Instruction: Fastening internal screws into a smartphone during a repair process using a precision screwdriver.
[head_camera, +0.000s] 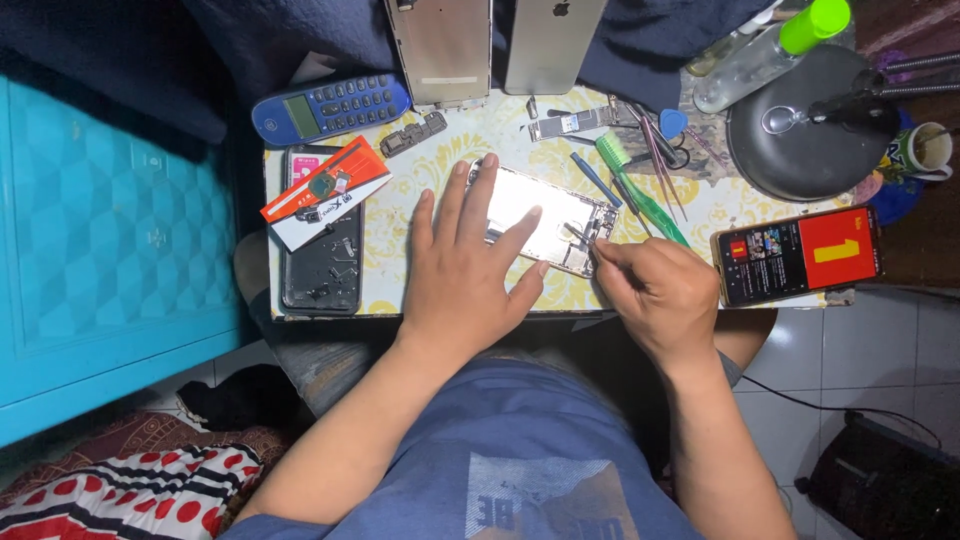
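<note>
The left hand (462, 268) lies flat, fingers spread and clasping nothing, pressing on the opened phone (545, 220) at the centre of the small table (400, 215). The right hand (655, 290), at about 4 o'clock from that phone, has its grip pinched around a thin tool (590, 240) whose tip meets the phone's inner frame at its right end; the tool is too small to tell its kind.

Counting phones and phone bodies on and about the table: one opened phone under the hands, one dark phone shell (322, 250) at 9 o'clock with an orange-and-white card (325, 190) lying across its top, one lit phone (798, 255) at 3 o'clock showing a red screen, and two silver back housings (445, 45) side by side at 12 o'clock. One blue handset with keys (330, 108) sits at 10 o'clock.

Tools lie in a cluster at 1 o'clock: one green brush (640, 190), one blue pry stick (597, 180), one blue pick (673, 122) and some thin tweezers, their number unclear. One clear bottle with a green cap (770, 50) lies at 2 o'clock beside one round dark lamp base (805, 135), with one mug (925, 150) just right of it.
</note>
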